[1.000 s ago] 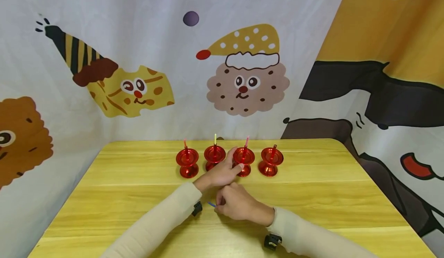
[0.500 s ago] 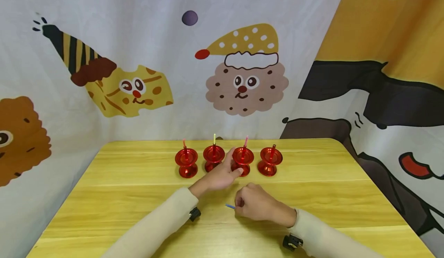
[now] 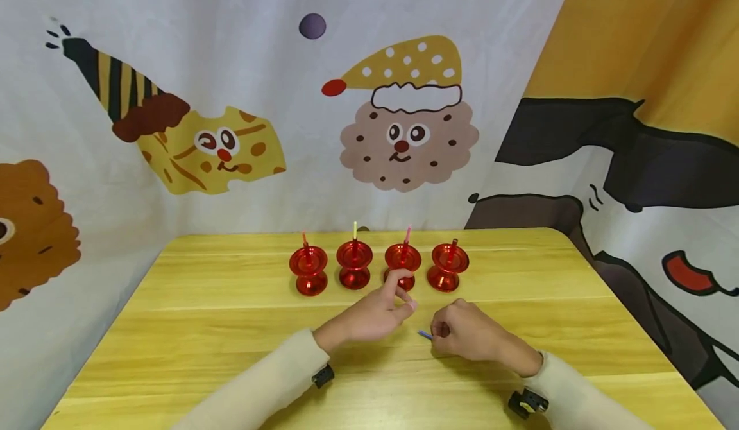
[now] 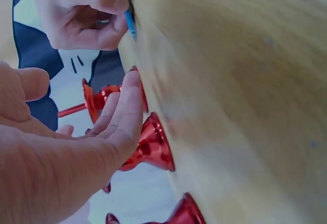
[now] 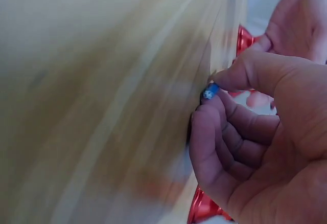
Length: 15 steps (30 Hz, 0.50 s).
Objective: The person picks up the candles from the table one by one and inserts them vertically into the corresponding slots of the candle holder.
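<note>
Between thumb and fingers, my right hand (image 3: 470, 332) pinches a small blue candle (image 3: 424, 334), low over the wooden table. Its end pokes out past the fingertips in the right wrist view. My left hand (image 3: 372, 311) holds nothing; its fingers are loosely bent in front of the third red candle holder (image 3: 403, 258) from the left, which carries a pink candle (image 3: 408, 233). The rightmost red holder (image 3: 448, 259) has a bare central stem. In the left wrist view, the blue candle (image 4: 129, 17) lies close to the tabletop.
To the left stand two more red holders, one with an orange-red candle (image 3: 305, 240) and one with a yellow candle (image 3: 355, 231). All are in a row near the back of the wooden table (image 3: 231, 327). A printed cloth (image 3: 242, 45) hangs behind.
My right hand has moved right with the blue candle, to in front of the rightmost holder. The left hand has drawn back from the third holder, which stays in place.
</note>
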Tool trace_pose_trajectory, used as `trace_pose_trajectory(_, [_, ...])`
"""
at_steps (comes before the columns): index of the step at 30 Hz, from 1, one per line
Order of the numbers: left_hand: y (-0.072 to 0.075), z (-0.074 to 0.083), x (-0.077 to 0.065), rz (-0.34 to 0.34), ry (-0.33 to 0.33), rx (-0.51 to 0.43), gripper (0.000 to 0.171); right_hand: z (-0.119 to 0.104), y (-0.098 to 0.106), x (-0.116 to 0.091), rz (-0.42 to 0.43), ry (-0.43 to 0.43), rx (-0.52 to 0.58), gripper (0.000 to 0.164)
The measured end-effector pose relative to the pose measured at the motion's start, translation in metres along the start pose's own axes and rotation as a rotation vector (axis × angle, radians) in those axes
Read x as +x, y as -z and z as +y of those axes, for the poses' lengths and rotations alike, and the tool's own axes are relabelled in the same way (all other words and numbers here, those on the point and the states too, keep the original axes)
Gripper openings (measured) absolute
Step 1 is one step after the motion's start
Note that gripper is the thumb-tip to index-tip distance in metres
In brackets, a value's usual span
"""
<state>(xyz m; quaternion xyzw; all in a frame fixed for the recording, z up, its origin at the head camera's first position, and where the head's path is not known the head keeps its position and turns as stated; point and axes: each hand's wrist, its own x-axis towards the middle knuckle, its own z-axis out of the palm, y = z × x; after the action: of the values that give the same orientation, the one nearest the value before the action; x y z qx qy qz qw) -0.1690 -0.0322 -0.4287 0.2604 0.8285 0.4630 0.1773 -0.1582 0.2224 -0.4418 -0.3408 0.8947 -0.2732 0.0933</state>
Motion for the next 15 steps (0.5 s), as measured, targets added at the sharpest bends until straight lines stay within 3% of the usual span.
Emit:
trace_pose_trajectory(5, [-0.006, -0.002, 0.011, -0.040, -0.017, 0.018, 0.063, 0.017, 0.008, -0.014, 0.039, -0.005, -0.016, 0.021])
trace_pose_trajectory(11, [-0.015, 0.004, 0.027, -0.085, -0.025, 0.014, 0.076, 0.034, 0.020, -0.025, 0.029, -0.018, 0.031, 0.020])
trace_pose_trajectory(15, [-0.022, 0.008, 0.039, -0.067, -0.028, 0.052, 0.083, 0.047, 0.027, -0.031, 0.035, -0.044, 0.099, 0.018])
